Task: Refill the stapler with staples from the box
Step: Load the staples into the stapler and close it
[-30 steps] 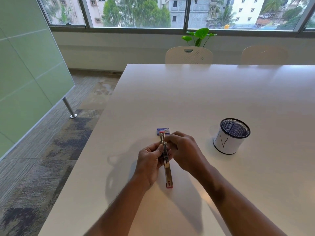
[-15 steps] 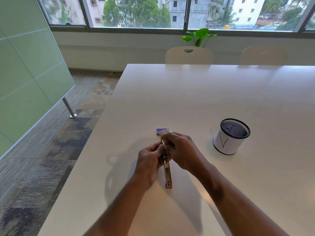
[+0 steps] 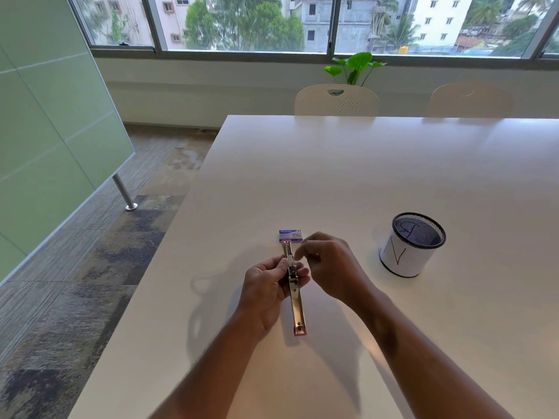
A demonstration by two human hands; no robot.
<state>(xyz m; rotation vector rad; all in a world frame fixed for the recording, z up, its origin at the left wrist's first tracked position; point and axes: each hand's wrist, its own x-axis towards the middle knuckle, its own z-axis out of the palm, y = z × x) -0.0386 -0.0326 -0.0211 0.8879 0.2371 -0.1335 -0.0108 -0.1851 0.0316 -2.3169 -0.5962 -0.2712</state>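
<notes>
Stapler [image 3: 292, 275], opened flat, gripped by left hand [image 3: 266, 287]; right hand [image 3: 329, 264] loosely curled, empty; staples from box [image 3: 290, 235] judged needed next.

Single head-worn view, looking forward and down from above the near edge of a white table [image 3: 393, 176]. Close over the near tabletop; farther off, chairs [image 3: 336, 99], window [image 3: 242, 22] and green wall panel [image 3: 45, 116] at left.

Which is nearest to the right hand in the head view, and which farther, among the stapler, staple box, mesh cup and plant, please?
From the right hand:
1. Stapler, just left, in the left hand.
2. Staple box, ahead-left on the table.
3. Mesh cup, off to the right.
4. Plant, far back by the window.
</notes>
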